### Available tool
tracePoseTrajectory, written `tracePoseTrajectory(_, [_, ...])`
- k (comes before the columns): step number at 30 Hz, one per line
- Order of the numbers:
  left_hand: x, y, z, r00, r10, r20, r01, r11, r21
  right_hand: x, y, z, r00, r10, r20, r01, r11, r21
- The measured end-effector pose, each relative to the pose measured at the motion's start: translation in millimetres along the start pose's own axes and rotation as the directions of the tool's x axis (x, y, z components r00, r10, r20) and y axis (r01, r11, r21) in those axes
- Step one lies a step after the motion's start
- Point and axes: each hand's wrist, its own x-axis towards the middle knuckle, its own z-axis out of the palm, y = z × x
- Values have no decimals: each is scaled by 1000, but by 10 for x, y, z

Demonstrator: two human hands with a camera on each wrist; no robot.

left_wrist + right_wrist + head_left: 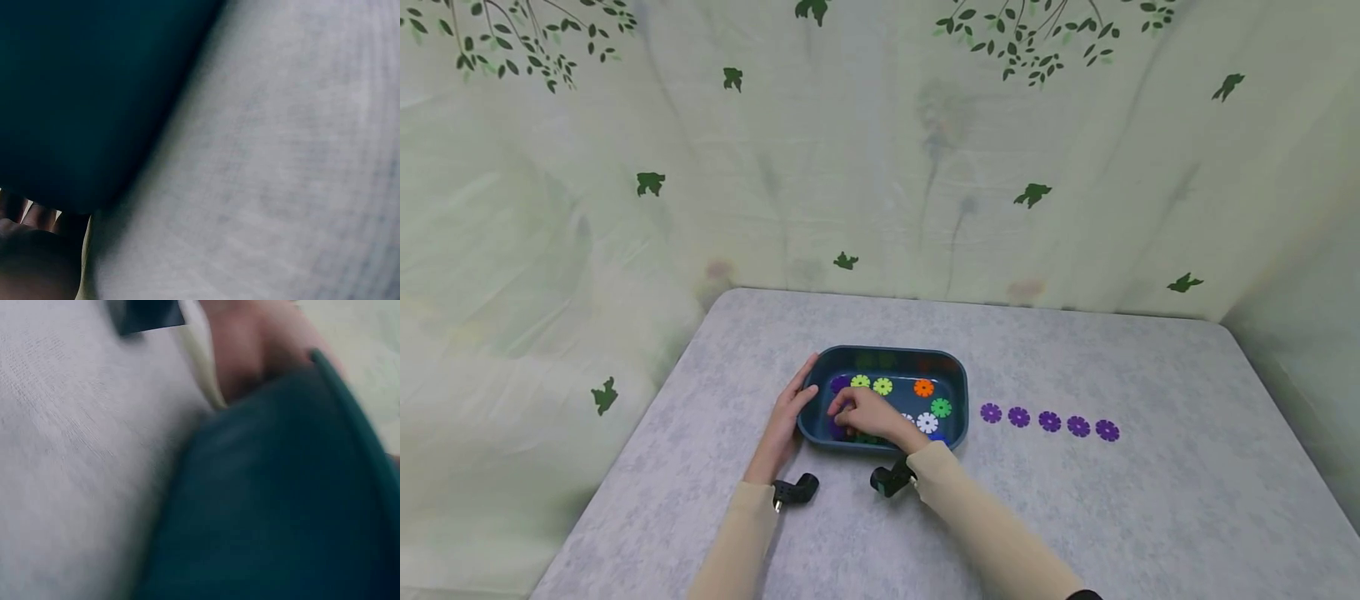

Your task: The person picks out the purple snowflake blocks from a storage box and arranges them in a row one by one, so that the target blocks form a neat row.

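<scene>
A dark teal tray (958, 371) holds small notched flower-shaped discs in several colours. My left hand (787, 414) holds the tray's left end, thumb at the rim and fingers along the outside wall. My right hand (868, 412) reaches over the near rim into the tray's left part, its fingers bent down close to purple discs (837, 430). Whether a disc is between those fingertips is hidden. To the right of the tray, several purple discs (1049, 422) lie in a spaced row. Both wrist views show mostly the tray's outer wall (94, 81) (269, 500).
Inside the tray lie yellow-green discs (882, 386), an orange disc (923, 387), a green disc (941, 407) and white discs (927, 423). The grey table (1180, 500) extends around it, with a leaf-printed curtain (880, 167) hanging behind.
</scene>
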Motion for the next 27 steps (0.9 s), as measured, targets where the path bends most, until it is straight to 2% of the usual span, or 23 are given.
tracePoseTrajectory(6, [-51, 151, 71, 1000, -2, 10, 2, 1000, 17, -233, 31, -336, 999, -38, -7, 39, 988, 153])
tracePoseTrajectory(10, [-14, 39, 32, 1000, 12, -6, -12, 1000, 22, -472, -33, -613, 998, -46, -46, 56, 968, 243])
tracePoseTrajectory(13, [14, -50, 0, 1000, 24, -18, -24, 999, 34, -599, 9, -820, 995, -43, -91, 67, 958, 278])
tracePoseTrajectory(15, [13, -65, -3, 999, 26, -24, -25, 999, 35, -687, 47, -954, 992, -27, -125, 61, 957, 282])
tracePoseTrajectory(18, [8, -69, -6, 999, 34, -22, -33, 999, 38, -807, 220, -1144, 982, -10, -189, 63, 958, 281])
tracePoseTrajectory(27, [15, -75, 5, 999, 33, -12, -33, 999, 34, -1515, 685, -1751, 938, 52, -343, 32, 971, 236])
